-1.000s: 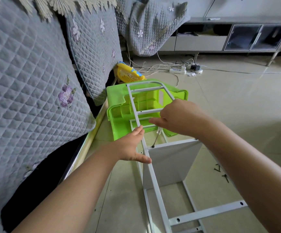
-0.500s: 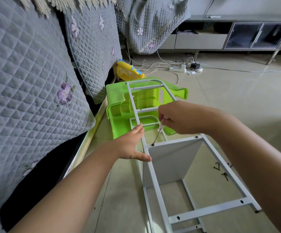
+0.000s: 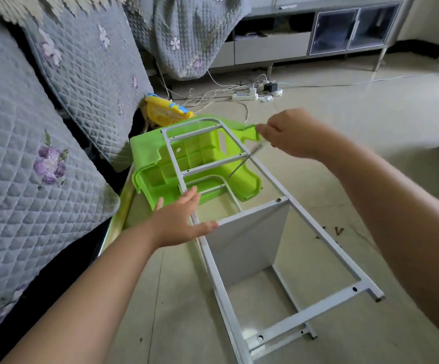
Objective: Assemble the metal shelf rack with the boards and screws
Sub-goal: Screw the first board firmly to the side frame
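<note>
Left hand [image 3: 180, 223], fingers straight, presses the rack frame [image 3: 214, 261] at the board [image 3: 249, 243] corner. Right hand [image 3: 289, 135] grips the screwdriver [image 3: 244, 161], shaft angled down-left. Seated screw [image 3: 278, 199] lies below it, nearer the right hand.

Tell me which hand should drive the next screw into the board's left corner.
Right. The right hand already grips the screwdriver, raised over the frame. The left hand lies open on the left rail beside the board, thumb at that corner, likely steadying it.
</note>
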Demonstrator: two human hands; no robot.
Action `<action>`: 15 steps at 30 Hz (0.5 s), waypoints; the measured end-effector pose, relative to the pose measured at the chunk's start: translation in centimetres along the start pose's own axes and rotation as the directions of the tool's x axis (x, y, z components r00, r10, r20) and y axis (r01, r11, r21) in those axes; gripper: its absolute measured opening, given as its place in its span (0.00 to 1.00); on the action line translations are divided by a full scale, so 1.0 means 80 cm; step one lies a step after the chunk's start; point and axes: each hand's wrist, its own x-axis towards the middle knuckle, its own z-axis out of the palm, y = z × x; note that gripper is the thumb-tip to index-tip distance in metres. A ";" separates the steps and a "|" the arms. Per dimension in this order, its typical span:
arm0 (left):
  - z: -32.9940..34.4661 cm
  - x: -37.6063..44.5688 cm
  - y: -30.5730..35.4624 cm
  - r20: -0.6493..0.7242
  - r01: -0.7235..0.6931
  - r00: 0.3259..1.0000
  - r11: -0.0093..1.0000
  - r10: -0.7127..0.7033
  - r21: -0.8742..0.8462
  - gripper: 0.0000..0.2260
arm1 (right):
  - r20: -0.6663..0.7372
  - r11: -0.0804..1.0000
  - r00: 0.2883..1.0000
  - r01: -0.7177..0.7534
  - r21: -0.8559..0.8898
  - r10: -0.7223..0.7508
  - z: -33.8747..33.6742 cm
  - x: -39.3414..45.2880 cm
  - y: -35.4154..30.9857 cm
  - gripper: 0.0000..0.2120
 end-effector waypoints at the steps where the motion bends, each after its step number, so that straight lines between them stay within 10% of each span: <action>1: -0.003 0.007 0.009 -0.034 -0.023 0.999 1.000 0.023 0.006 0.38 | -0.057 0.996 0.996 -0.063 0.061 0.066 -0.002 0.001 0.024 0.21; 8: 0.004 0.086 0.123 -0.158 -0.295 0.939 0.952 0.306 0.086 0.27 | 0.075 0.639 0.797 -0.533 0.555 0.600 0.077 -0.023 0.201 0.05; 15: 0.009 0.155 0.187 -0.182 -0.295 0.927 0.938 0.327 0.183 0.24 | 0.519 0.450 0.545 -0.838 0.309 0.659 0.223 -0.076 0.288 0.12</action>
